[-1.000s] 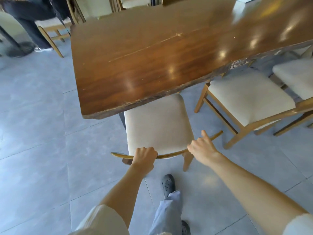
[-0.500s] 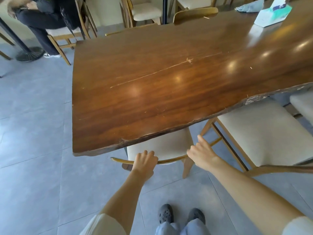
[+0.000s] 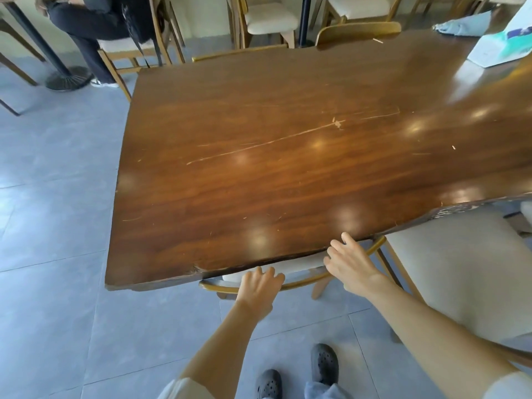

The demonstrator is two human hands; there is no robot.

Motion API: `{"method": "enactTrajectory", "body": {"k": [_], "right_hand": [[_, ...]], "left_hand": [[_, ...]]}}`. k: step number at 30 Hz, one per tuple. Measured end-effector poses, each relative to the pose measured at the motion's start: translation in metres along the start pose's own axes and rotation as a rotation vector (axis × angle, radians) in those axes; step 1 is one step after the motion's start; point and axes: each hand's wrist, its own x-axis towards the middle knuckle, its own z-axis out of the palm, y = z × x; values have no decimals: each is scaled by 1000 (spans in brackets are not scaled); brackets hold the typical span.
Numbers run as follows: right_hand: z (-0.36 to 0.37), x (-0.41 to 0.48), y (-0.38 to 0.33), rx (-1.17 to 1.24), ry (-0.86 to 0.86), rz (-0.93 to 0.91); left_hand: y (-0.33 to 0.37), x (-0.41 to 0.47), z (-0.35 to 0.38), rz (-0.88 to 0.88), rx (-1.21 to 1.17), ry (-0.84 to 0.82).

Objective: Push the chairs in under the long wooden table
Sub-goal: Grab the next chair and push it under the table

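The long wooden table (image 3: 288,174) fills the middle of the view, dark brown and glossy. A chair with a cream seat (image 3: 296,265) and a curved wooden backrest (image 3: 213,285) sits almost wholly under its near edge; only a strip of seat shows. My left hand (image 3: 259,289) is curled over the backrest. My right hand (image 3: 349,264) rests on the backrest's right part with fingers spread, fingertips at the table edge. A second cream chair (image 3: 460,277) stands to the right, pulled out from the table.
A seated person in dark clothes (image 3: 95,27) is at the far left by a round table base (image 3: 67,79). More chairs (image 3: 270,21) stand beyond the table. A cloth (image 3: 460,25) and a paper (image 3: 501,50) lie on its far right. My feet (image 3: 299,375) are on the grey tile floor.
The chair has slid forward under the table with both hands on its backrest. Most of its seat, visible a second ago, is now hidden. I have stepped closer to the table.
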Motion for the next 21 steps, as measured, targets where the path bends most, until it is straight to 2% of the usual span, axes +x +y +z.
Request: {"method": "enactTrajectory", "body": {"k": [5,10,15,21], "right_hand": [[7,0,1,37,7,23],[-4,-1,-9,122,-26,186],[-14,-13,-19,193,15,286],[-20,-50,-25,247,154,413]], "left_hand": [[2,1,-3,-16,16,-5],[-19,-3,-24,37,30,-4],[-34,-17,-38,77,70,126],[-22,-26,-57,152,106,310]]}}
